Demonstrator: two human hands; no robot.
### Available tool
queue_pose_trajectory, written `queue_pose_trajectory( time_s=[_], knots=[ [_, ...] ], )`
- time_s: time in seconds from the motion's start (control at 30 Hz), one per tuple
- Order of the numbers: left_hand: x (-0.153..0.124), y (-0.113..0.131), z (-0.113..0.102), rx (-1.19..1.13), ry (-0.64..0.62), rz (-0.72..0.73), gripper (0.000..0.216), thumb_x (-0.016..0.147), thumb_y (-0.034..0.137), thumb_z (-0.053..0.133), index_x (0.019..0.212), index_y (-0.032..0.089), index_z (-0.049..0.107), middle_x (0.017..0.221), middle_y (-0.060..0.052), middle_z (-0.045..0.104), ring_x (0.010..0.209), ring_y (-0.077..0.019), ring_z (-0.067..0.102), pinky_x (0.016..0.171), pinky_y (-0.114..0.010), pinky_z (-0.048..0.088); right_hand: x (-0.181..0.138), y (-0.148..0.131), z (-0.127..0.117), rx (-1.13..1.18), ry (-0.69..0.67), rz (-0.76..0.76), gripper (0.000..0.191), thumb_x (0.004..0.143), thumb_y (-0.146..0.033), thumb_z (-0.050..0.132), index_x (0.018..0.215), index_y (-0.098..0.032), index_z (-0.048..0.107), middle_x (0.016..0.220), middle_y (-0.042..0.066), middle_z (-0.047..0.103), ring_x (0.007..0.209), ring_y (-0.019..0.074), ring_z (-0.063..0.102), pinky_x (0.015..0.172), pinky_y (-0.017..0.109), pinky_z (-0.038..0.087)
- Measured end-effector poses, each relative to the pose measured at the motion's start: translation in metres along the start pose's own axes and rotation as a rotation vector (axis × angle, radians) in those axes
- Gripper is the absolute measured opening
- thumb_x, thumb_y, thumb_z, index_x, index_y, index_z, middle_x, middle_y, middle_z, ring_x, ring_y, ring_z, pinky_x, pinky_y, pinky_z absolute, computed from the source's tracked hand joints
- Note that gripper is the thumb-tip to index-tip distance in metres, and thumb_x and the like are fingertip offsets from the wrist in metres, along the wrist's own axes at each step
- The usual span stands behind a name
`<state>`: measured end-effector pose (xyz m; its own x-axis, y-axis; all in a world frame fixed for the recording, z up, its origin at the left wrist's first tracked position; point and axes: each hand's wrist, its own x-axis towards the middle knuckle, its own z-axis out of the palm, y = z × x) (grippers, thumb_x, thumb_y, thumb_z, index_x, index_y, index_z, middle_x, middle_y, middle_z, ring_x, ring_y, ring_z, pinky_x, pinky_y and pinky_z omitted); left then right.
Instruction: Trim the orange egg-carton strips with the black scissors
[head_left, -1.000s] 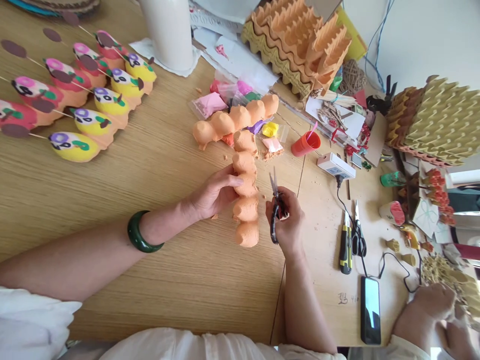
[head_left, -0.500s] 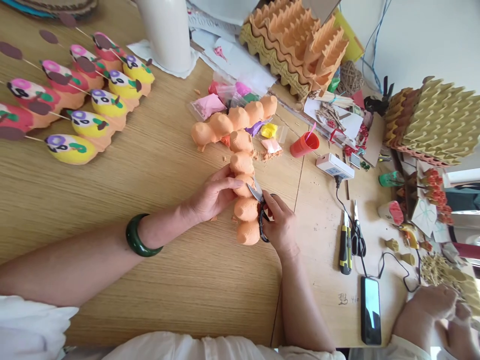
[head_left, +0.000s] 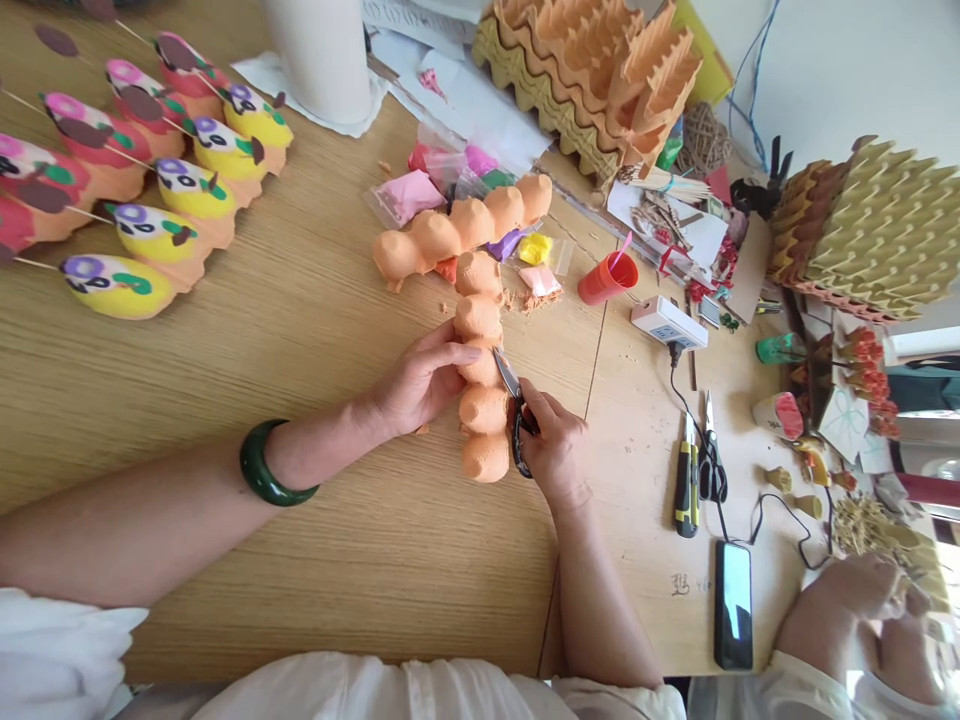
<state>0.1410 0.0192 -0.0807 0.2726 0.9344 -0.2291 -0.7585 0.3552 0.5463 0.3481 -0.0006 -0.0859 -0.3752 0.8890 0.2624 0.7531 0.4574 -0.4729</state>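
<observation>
Left hand had the orange egg-carton strip pinched mid-length over the tabletop. Right hand was wrapped round some black-handled scissors — blades right up at the strip's edge.

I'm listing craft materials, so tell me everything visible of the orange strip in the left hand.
The orange strip is a row of five rounded domes, matte and rough, seemingly moulded pulp like egg carton. It points away from the person over the table, domes toward the camera, its far end near another orange strip. The left hand holds its left side, thumb on the middle dome; scissors in the right hand overlap its right edge there, contact unclear.
</observation>
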Motion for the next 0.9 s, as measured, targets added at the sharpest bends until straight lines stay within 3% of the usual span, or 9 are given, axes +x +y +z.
queue_pose_trajectory(
  time_s=[0.2, 0.3, 0.63, 0.9],
  knots=[
    [0.0, 0.002, 0.002, -0.03, 0.024, -0.029, 0.021, 0.076, 0.018, 0.07, 0.096, 0.021, 0.068, 0.092, -0.001, 0.065, 0.089, -0.0202, 0.06, 0.081, -0.033, 0.047, 0.006, -0.005, -0.008, 0.391, -0.063, 0.285, 0.03, 0.095, -0.035, 0.066, 0.116, -0.017, 0.077, 0.075, 0.0, 0.064, 0.061, 0.0109, 0.054, 0.06, 0.025, 0.046],
    [0.001, 0.003, 0.001, -0.085, 0.035, -0.066, 0.021, 0.073, 0.016, 0.067, 0.093, 0.021, 0.067, 0.097, -0.002, 0.069, 0.092, -0.0216, 0.064, 0.083, -0.035, 0.05, 0.01, -0.007, -0.013, 0.406, -0.065, 0.316, 0.035, 0.089, -0.037, 0.074, 0.119, -0.02, 0.073, 0.078, -0.001, 0.063, 0.064, 0.0116, 0.05, 0.06, 0.026, 0.045],
    [0.002, 0.005, 0.001, -0.239, 0.127, -0.092, 0.036, 0.066, 0.013, 0.066, 0.102, 0.019, 0.069, 0.103, -0.003, 0.079, 0.089, -0.0208, 0.07, 0.084, -0.035, 0.053, 0.009, -0.005, -0.011, 0.076, 0.032, 0.004, 0.026, 0.092, -0.024, 0.065, 0.118, -0.021, 0.067, 0.079, 0.001, 0.061, 0.067, 0.0153, 0.054, 0.064, 0.03, 0.046],
    [-0.001, 0.005, 0.003, -0.231, 0.061, -0.129, 0.032, 0.068, 0.015, 0.068, 0.1, 0.015, 0.068, 0.101, -0.004, 0.079, 0.089, -0.0221, 0.071, 0.083, -0.038, 0.053, 0.01, 0.001, -0.014, -0.169, 0.084, -0.242, 0.032, 0.095, -0.014, 0.06, 0.125, -0.018, 0.069, 0.081, 0.004, 0.069, 0.069, 0.0153, 0.062, 0.062, 0.028, 0.045]
  ],
)
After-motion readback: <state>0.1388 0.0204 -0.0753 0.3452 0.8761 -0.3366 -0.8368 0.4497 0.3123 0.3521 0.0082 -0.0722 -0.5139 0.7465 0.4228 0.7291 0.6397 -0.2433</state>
